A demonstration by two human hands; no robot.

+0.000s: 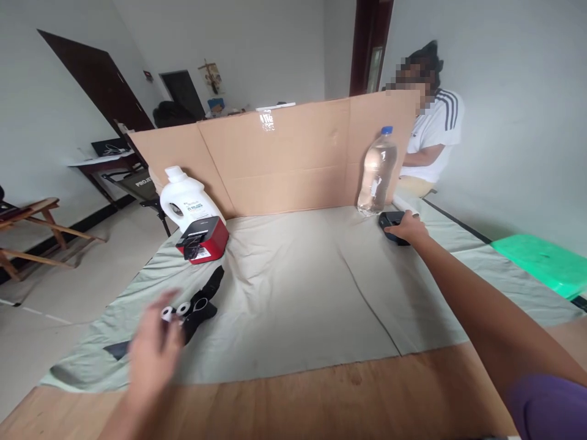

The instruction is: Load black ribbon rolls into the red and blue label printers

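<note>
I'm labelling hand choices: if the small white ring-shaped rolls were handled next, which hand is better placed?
Likely the left hand: it is right by the white rolls, though blur hides any contact. The right hand is across the grey-green fabric cloth, on the black boxy device.

Cloth point(293, 293) covered the table point(348, 397) — bar its near edge. Cardboard point(284, 156) stood along the far edge, a white jug point(195, 200) and red box point(216, 241) by its left corner, a bottle point(378, 174) and black device point(389, 219) toward its right — a white-ringed black item point(195, 322) near the left edge.
</note>
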